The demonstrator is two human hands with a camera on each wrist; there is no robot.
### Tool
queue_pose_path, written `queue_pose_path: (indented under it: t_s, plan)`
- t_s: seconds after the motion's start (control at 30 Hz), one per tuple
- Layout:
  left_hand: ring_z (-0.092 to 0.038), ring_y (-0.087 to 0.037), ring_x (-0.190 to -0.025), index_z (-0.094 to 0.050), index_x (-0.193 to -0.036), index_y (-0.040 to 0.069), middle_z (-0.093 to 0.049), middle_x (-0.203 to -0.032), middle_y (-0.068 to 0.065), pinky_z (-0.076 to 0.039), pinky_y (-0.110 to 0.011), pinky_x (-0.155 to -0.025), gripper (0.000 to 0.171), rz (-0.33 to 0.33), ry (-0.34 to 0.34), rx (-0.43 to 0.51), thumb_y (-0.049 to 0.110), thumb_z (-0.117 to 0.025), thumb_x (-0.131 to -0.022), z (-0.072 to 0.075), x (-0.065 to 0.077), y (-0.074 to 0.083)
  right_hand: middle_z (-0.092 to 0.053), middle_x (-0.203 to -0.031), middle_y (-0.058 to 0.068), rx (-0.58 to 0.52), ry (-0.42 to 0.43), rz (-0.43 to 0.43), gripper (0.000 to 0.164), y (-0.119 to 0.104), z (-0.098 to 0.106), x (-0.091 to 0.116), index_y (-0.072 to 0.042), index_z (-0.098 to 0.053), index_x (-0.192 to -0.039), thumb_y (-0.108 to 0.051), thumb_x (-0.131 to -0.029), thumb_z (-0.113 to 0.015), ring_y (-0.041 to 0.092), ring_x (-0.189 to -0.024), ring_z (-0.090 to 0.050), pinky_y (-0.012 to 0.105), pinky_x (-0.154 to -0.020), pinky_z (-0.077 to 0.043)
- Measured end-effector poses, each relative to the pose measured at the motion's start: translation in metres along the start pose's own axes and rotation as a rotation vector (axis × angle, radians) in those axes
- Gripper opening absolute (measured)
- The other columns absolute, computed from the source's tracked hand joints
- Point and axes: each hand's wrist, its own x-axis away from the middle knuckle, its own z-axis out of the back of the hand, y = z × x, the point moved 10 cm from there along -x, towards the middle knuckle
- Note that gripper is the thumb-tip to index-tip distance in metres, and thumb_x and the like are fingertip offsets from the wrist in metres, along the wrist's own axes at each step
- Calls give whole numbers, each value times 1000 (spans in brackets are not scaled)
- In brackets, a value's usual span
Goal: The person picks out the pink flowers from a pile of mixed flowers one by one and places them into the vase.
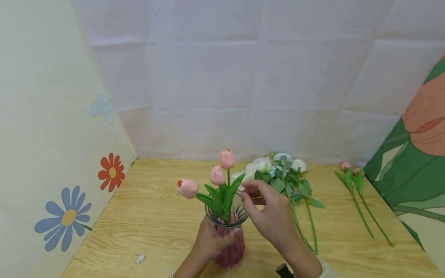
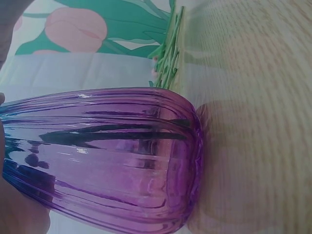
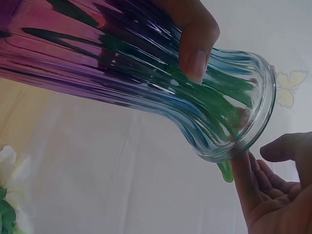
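A ribbed glass vase (image 1: 230, 253), purple low down and clear bluish at its flared rim, stands upright on the table. My left hand (image 1: 210, 241) grips it round the neck, the thumb (image 3: 196, 58) lying along the glass in the right wrist view. Three pink tulips (image 1: 217, 175) with green leaves stand in the vase, one leaning out to the left. My right hand (image 1: 271, 214) is at the rim's right side. In the right wrist view its thumb is apart from the fingers, and a fingertip is right at the rim beside a green leaf (image 3: 225, 172).
White and pale blue flowers (image 1: 263, 164) with long green stems lie behind the right hand. Two more pink tulips (image 1: 358, 198) lie at the table's right side. A small white scrap (image 1: 140, 259) is at left, and a dark cylindrical object (image 1: 285, 274) by the right wrist.
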Motion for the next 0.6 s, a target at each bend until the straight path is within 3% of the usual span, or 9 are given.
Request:
queue_pose_path:
  t_s: [0.2,0.6]
  plan:
    - [-61,-33,-120,-40,-141,10,-61,-130,-18,-50,-42,-106,77,-15,7,-5,27,-82,-79,0,0,3,-74,-89,4,23,26,7,24,2,8,-1,-3,-68,-104,7,-84,-74,12,-77,-72,16,-65,-58]
    - [-61,-33,-120,-41,-140,10,-62,-128,-17,-49,-44,-107,76,-34,18,-33,25,-83,-79,0,1,6,-74,-91,4,99,9,-67,22,15,17,0,-3,-69,-104,4,-84,-74,13,-78,-71,26,-64,-61]
